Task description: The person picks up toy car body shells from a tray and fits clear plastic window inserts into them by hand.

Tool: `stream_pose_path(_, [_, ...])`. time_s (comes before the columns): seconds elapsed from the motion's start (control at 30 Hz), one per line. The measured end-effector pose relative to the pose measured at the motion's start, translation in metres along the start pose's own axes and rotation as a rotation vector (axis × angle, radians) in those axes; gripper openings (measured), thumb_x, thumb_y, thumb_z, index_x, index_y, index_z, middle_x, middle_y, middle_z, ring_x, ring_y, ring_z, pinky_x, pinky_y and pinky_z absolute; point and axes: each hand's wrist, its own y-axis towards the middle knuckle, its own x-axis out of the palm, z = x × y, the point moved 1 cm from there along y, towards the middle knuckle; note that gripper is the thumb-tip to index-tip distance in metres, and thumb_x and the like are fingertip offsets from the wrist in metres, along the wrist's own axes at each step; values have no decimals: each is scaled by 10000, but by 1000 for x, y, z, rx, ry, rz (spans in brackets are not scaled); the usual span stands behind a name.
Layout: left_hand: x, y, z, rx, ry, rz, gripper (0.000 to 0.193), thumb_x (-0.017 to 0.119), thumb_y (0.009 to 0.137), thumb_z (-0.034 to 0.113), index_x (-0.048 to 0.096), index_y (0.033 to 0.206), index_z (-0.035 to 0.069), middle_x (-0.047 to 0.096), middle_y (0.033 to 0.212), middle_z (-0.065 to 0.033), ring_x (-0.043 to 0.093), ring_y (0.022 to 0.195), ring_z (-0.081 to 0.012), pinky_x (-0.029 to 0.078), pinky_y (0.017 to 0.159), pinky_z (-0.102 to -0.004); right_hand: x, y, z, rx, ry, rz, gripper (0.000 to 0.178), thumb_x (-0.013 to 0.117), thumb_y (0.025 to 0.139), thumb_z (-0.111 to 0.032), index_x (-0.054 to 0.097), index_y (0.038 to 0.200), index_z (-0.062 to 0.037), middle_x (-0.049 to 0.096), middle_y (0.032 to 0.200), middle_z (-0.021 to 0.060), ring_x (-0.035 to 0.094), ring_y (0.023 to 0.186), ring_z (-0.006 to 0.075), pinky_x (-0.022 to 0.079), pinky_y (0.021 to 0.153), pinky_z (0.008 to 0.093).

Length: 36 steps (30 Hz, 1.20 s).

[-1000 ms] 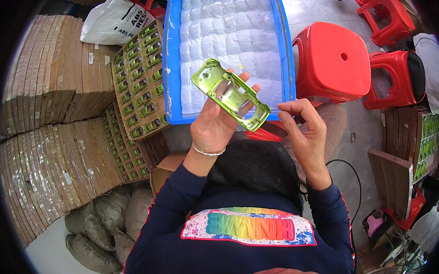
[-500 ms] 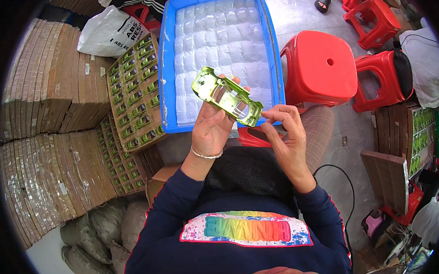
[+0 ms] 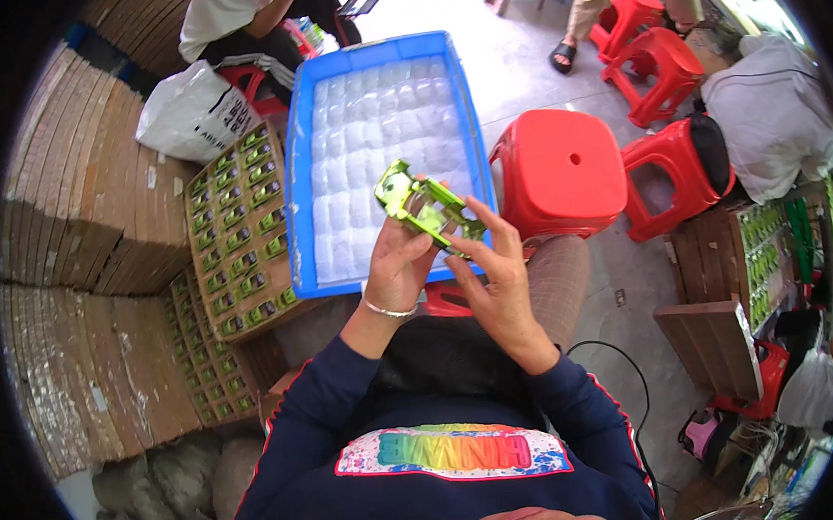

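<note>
A lime-green toy car body shell point(image 3: 399, 188) is held over the near part of the blue crate, its hollow inside facing up. My left hand point(image 3: 400, 265) supports it from below, with the fingers behind it and the thumb at its near side. At the shell's right end, my right hand point(image 3: 501, 275) has its forefinger and thumb closed around the edge. Beneath them, the blue crate point(image 3: 296, 233) holds rows of pieces in white translucent wrapping point(image 3: 387, 113).
Cardboard trays of green car shells point(image 3: 239, 231) lean left of the crate, beside stacked brown trays point(image 3: 77, 354). A red stool point(image 3: 561, 165) stands right of the crate, more stools point(image 3: 654, 68) beyond. A seated person point(image 3: 239, 26) holds a phone at the far left. A black cable point(image 3: 640, 380) lies at right.
My right hand has moved left onto the shell's right end, from just beside it. The view has shifted, bringing more of the seated person into sight.
</note>
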Motion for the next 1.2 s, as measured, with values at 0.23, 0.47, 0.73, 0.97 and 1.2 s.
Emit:
stream_pose_path(0.23, [-6,-7,2,-10,-39,-23,651,556,844,64,279,1433,30,361,1447,-160,426,1280,-267,343,1079,-393,-9,-1,-10,58,122,-32,206,671,818,-121,682,1016,-67,492,1334,158,474,1186,338,366,994,411])
stream_pose_path(0.47, [-10,-6,5,6,-104,-57,609,535,853,-3,311,1417,43,411,1415,-134,463,1251,-228,379,1052,-358,-5,0,-18,101,109,-129,255,633,869,-176,666,1099,-69,445,1385,167,430,1250,344,349,1028,427])
stream_pose_path(0.73, [-12,-14,7,33,-66,-83,619,566,845,5,331,1415,56,435,1403,-126,460,1256,-228,352,1065,-373,-3,6,-22,224,317,-108,254,622,878,-137,655,1117,-57,464,1362,170,475,1225,332,396,999,400])
stream_pose_path(0.97, [-24,-22,0,6,34,-89,600,549,834,-49,365,1395,60,492,1336,-82,491,1215,-198,367,1051,-362,-4,16,-24,157,165,-176,279,648,837,-95,646,1115,-79,514,1313,105,580,1108,271,485,885,355])
stream_pose_path(1.2, [-24,-17,1,11,1,-51,625,551,827,-72,352,1406,52,494,1321,-72,483,1222,-189,364,1051,-351,-9,29,-17,118,106,-366,364,633,815,-27,592,1176,-41,490,1331,132,550,1148,274,463,926,344])
